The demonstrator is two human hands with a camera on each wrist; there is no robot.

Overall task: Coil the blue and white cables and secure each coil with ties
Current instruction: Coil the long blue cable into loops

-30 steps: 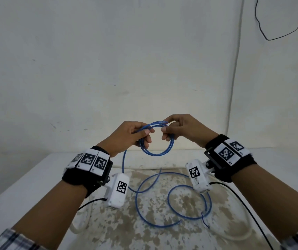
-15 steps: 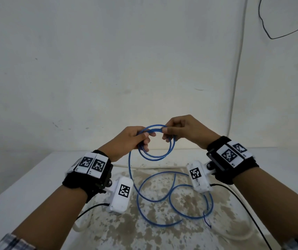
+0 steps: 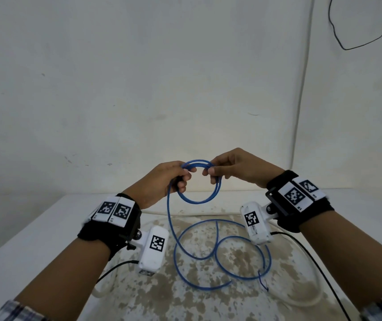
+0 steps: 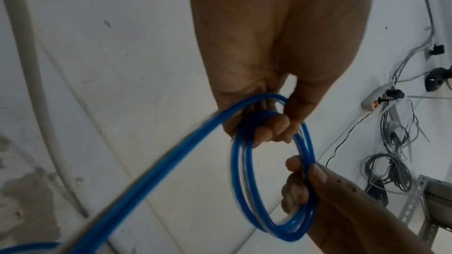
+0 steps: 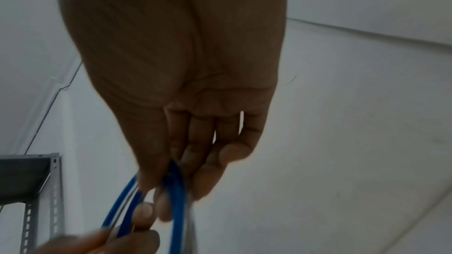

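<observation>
A small coil of blue cable (image 3: 199,200) hangs in the air between both hands, above the table. My left hand (image 3: 180,176) grips the coil's left side, fingers curled round the strands (image 4: 269,130). My right hand (image 3: 213,173) pinches the coil's right side (image 5: 176,183) between thumb and fingers. The loose rest of the blue cable (image 3: 222,258) drops from my left hand and lies in wide loops on the table. A white cable (image 3: 310,304) lies on the table around the blue loops, partly hidden by my arms.
The white table (image 3: 35,242) has a stained, mottled patch in the middle and stands against a white wall. A thin black wire (image 3: 338,38) hangs on the wall at the top right. A metal shelf frame (image 5: 29,196) and a tangle of cords (image 4: 391,142) show in the wrist views.
Both hands have stayed at the coil, turning it slightly. The slack strand from my left hand has swung right and more cable has lifted off the table.
</observation>
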